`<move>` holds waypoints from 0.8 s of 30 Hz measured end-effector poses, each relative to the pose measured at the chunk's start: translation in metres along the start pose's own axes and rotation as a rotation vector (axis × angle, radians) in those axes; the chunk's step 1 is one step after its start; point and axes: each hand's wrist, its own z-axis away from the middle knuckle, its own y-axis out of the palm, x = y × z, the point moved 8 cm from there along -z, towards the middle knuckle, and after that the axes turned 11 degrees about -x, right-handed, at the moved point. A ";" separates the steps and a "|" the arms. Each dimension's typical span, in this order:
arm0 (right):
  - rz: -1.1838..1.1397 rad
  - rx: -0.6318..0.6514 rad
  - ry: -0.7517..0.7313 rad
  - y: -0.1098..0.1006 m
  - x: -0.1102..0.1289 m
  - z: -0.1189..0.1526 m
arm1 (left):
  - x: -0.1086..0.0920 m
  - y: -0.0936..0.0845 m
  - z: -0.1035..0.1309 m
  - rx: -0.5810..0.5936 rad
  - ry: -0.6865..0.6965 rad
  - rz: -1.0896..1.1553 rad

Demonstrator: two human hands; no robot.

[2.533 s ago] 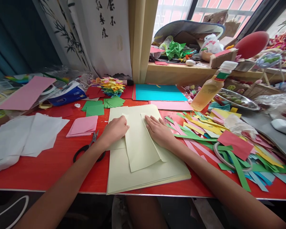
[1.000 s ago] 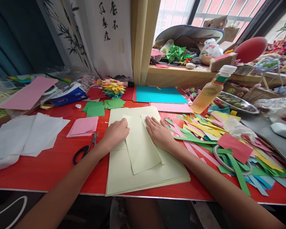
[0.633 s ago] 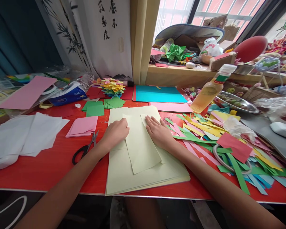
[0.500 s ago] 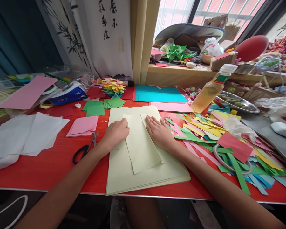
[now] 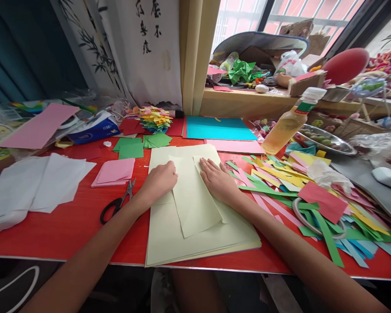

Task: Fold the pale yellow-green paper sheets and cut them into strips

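Observation:
A pale yellow-green sheet of paper [image 5: 195, 204] with a folded-over right edge lies on a stack of larger sheets of the same colour [image 5: 169, 248]. My left hand [image 5: 161, 179] is closed in a fist at the sheet's left edge, pinching it; the fingertips are hidden from me. Stretched flat, my right hand [image 5: 218, 180] presses beside the sheet's right edge, fingers together and lying on the paper. Black-handled scissors [image 5: 117, 202] rest on the table left of the stack, next to a pile of pink paper squares [image 5: 114, 171].
Cut paper strips [image 5: 280, 182] spread over the right side of the red table [image 5: 68, 234], around a roll of tape [image 5: 299, 213]. Behind them stands a bottle of amber liquid [image 5: 285, 126]. Blue paper [image 5: 220, 129], green squares [image 5: 131, 151] and a multicoloured paper piece [image 5: 154, 118] lie at the back.

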 end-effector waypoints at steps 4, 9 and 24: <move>-0.048 0.020 -0.004 0.001 -0.002 -0.001 | 0.004 -0.009 -0.003 -0.092 -0.058 0.157; -0.021 0.002 -0.031 -0.003 0.003 -0.001 | 0.007 -0.005 -0.006 -0.053 -0.068 0.237; 0.046 -0.018 -0.001 -0.007 0.007 0.000 | 0.003 0.006 -0.003 0.050 -0.028 0.164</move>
